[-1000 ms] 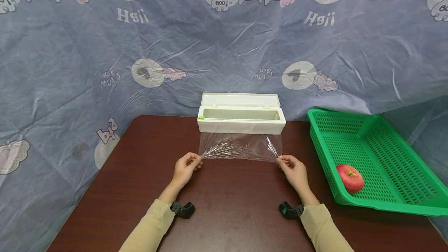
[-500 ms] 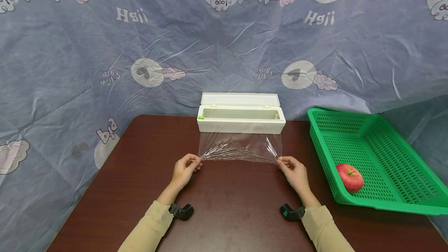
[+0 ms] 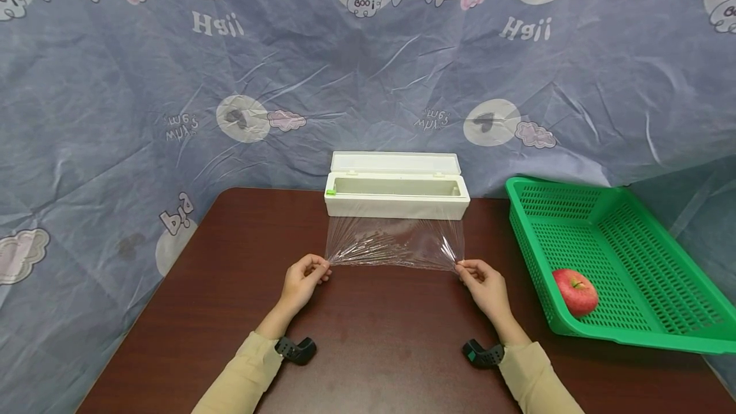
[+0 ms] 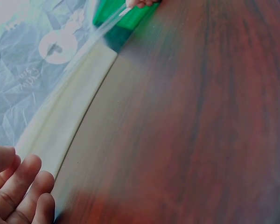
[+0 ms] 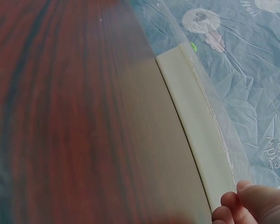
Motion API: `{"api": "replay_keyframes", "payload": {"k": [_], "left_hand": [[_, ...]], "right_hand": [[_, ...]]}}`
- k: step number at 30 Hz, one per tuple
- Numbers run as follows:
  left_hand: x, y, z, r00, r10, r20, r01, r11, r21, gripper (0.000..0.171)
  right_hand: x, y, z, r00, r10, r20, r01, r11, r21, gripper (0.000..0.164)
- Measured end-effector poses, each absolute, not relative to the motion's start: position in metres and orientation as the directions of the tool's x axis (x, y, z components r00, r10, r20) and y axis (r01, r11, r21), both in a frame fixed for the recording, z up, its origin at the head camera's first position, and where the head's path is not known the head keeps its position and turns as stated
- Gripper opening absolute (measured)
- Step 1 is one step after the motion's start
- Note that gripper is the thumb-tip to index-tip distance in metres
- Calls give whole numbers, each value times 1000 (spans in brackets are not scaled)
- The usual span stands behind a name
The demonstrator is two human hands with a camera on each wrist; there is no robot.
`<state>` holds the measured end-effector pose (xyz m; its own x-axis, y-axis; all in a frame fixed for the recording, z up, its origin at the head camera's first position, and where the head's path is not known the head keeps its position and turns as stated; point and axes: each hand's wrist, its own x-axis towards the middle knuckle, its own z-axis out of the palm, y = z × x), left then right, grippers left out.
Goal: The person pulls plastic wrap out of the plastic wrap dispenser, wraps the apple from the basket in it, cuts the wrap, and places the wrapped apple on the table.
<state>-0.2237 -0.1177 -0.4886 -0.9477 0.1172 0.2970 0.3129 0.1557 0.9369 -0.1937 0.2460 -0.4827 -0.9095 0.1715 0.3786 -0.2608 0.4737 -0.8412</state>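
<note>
A clear sheet of plastic wrap [image 3: 397,245] stretches from the white dispenser box [image 3: 397,208] toward the person, creased near its two front corners. The left hand [image 3: 303,280] pinches the left corner between thumb and forefinger. At the right corner, the right hand [image 3: 485,285] pinches the film in the same way. The box stands at the back of the table with its lid [image 3: 395,162] raised. In the right wrist view, the film's edge runs from the thumb [image 5: 261,199] along the box's front. The left wrist view shows the left fingers [image 4: 23,182] beside the box.
On the right stands a green plastic basket [image 3: 632,260] with a red apple [image 3: 575,293] in its near left corner. Dark brown table [image 3: 391,337] surface lies in front of the hands. A blue-grey patterned cloth [image 3: 345,69] hangs behind.
Both hands have drawn slightly toward the person, still pinching the corners. The plastic wrap reaches a little farther out from the box. Box, basket and apple stay put.
</note>
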Motion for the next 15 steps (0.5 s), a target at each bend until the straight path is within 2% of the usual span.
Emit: {"api": "replay_keyframes", "payload": {"k": [15], "left_hand": [[-221, -119, -490, -947, 115, 299, 314, 158, 936, 11]], "right_hand": [[-189, 247, -483, -909, 158, 385, -273, 472, -838, 12]]}}
